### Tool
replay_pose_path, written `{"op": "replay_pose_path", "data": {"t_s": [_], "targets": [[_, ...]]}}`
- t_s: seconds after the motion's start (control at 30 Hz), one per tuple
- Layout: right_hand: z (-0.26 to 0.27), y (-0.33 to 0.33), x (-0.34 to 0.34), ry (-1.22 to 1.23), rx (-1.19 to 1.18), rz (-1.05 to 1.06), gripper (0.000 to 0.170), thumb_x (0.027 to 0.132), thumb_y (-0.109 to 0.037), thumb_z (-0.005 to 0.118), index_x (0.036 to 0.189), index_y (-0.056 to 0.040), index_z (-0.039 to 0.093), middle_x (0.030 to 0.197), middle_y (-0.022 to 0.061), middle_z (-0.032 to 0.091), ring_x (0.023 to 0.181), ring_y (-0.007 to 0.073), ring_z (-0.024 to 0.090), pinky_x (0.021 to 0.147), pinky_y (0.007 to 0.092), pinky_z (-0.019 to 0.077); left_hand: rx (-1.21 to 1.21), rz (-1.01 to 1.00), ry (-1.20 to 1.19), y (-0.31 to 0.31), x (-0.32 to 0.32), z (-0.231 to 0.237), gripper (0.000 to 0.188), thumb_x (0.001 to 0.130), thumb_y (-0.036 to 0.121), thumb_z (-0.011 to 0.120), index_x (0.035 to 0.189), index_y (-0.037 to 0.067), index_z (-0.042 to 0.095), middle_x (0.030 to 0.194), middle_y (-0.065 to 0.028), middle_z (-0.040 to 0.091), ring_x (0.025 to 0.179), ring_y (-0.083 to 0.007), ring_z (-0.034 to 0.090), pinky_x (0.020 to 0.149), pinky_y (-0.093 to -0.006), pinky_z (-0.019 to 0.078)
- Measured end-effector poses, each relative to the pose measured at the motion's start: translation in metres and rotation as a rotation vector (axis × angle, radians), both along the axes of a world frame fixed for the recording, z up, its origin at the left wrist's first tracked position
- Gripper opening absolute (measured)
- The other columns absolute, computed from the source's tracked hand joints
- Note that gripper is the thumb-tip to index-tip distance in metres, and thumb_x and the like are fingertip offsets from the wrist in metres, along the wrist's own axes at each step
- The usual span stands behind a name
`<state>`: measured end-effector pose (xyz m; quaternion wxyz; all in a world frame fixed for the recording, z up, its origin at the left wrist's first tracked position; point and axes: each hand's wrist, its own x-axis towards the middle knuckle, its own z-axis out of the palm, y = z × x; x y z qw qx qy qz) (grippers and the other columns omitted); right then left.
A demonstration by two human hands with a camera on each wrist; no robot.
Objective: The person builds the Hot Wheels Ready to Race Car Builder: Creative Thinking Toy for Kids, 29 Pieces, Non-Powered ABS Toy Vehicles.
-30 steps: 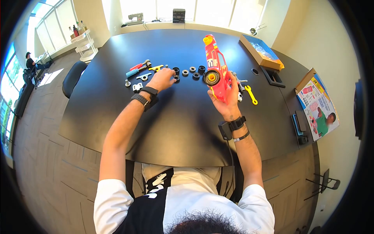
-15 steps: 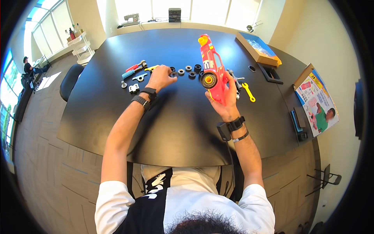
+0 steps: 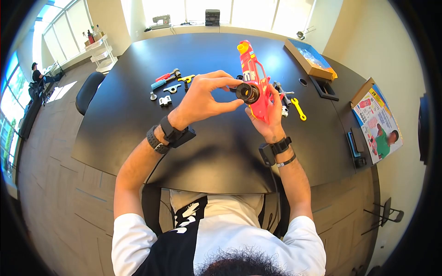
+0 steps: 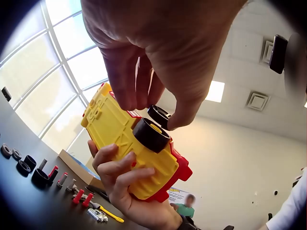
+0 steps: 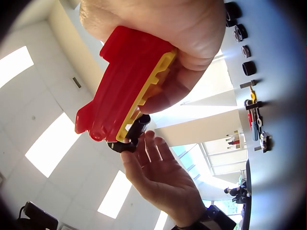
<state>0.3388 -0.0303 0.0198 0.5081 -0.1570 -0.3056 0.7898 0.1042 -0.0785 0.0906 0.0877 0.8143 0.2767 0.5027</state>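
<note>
- R hand (image 5: 184, 28) gripped red toy car body (image 5: 129, 72), yellow underside (image 5: 147, 93) facing table side.
- L hand (image 5: 168, 187), dark band (image 5: 211, 221) at wrist, pinched blk ring (image 5: 121, 146) by blk wheel (image 5: 139, 126), approx. touching; exact contact unclear.
- Table (image 5: 283, 158): blk & grey rings (image 5: 246, 51) in rough line, yellow pc (image 5: 253, 94), blue-handled tool (image 5: 255, 131) nearby.

An office or meeting room, it seems: a big dark bench (image 3: 198, 152), carpet-tile floor (image 3: 69, 184), tall bright windows (image 3: 251, 14), a rolling chair (image 3: 89, 92), and ceiling light panels (image 5: 45, 143).
</note>
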Motion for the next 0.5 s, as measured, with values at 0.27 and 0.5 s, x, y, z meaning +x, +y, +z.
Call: {"op": "replay_pose_path", "data": {"t_s": [0.27, 0.5], "targets": [[0.0026, -0.0031, -0.0037, -0.039, 0.009, -0.002, 0.057, 0.104, -0.063, 0.059, 0.135, -0.0160, 0.069, 0.118, -0.0009, 0.076, 0.099, 0.0137, 0.072, 0.077, 0.0328, 0.0585, -0.044, 0.028, 0.080, 0.0027, 0.0028, -0.0003, 0.041, 0.083, 0.016, 0.091, 0.122, 0.009, 0.083, 0.107, -0.0101, 0.080, 0.093, -0.0205, 0.077, 0.085, -0.0333, 0.0608], [-0.0015, 0.0017, -0.0028, -0.026, 0.031, 0.012, 0.059, 0.105, -0.062, 0.058, 0.138, -0.0136, 0.066, 0.117, 0.0006, 0.076, 0.098, 0.0137, 0.073, 0.074, 0.0318, 0.0599, -0.023, 0.057, 0.145, -0.0016, 0.0026, 0.0022, 0.044, 0.085, 0.016, 0.088, 0.128, 0.010, 0.081, 0.108, -0.0102, 0.080, 0.093, -0.0219, 0.078, 0.086, -0.0338, 0.0622]]}}
